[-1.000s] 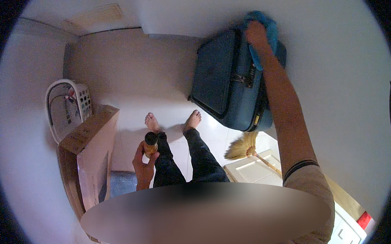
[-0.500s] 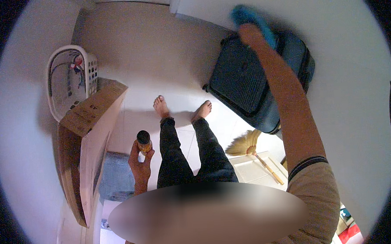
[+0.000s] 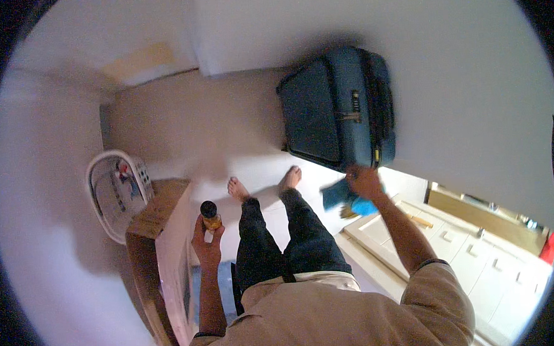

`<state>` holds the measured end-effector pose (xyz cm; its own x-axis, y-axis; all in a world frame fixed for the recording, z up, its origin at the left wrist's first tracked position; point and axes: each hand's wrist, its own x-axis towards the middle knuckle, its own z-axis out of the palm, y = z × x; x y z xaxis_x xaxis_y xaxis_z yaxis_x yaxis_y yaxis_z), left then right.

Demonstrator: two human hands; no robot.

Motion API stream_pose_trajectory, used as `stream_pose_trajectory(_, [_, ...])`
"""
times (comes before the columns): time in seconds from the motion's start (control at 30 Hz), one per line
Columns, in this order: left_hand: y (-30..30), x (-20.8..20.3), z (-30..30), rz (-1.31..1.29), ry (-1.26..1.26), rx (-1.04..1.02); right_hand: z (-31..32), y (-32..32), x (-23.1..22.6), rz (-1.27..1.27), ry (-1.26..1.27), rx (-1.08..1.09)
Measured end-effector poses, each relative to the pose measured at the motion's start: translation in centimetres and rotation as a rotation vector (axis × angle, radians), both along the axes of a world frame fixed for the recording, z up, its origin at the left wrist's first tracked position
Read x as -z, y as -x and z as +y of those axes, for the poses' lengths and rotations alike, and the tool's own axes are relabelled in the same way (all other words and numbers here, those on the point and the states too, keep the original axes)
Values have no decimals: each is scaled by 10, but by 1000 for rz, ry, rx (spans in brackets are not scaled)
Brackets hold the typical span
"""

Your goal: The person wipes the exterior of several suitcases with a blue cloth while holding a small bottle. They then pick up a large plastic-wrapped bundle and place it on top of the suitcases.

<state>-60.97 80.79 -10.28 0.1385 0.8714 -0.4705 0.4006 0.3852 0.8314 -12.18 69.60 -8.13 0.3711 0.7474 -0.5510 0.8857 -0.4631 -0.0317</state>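
Observation:
My left hand (image 3: 207, 244) is closed around a small clear bottle (image 3: 212, 222) with a black cap and amber contents, held upright over the floor beside my left leg. Gripped in my right hand (image 3: 366, 182) is a blue cloth (image 3: 338, 195), which hangs below the near corner of a dark blue suitcase (image 3: 314, 112). The suitcase stands against the right wall, its latch side facing right. I cannot tell whether my right hand touches it. Behind the cloth, the broom's straw head is mostly hidden, and its light handle (image 3: 421, 220) sticks out to the right.
To the left are a white laundry basket (image 3: 92, 193) with a few things inside and a large cardboard box (image 3: 164, 206). A white panelled cabinet or door (image 3: 453, 242) lies at the lower right. My bare feet (image 3: 237, 190) are on the tiled floor.
My right hand has come down with the blue cloth, from the suitcase's far top to beside its near corner. The view has shifted; my left hand still holds the bottle.

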Motion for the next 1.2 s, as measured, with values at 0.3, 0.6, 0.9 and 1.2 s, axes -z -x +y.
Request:
stream_pose_trajectory(0.3, [-37, -40, 40, -67, -202, 279, 79, -130, -7, -349, -309, 689])
stream_pose_trajectory(0.6, [-94, -92, -6, 60, -383, 691, -18, -89, 7, -360, -518, 655])
stream_pose_trajectory(0.9, [-87, -159, -105, 40, -564, 868, -257, 45, -14, -200, -487, 802])
stream_pose_trajectory(1.2, [-93, -200, -164, 28, -652, 1038, -475, 192, -12, -248, -479, 902])
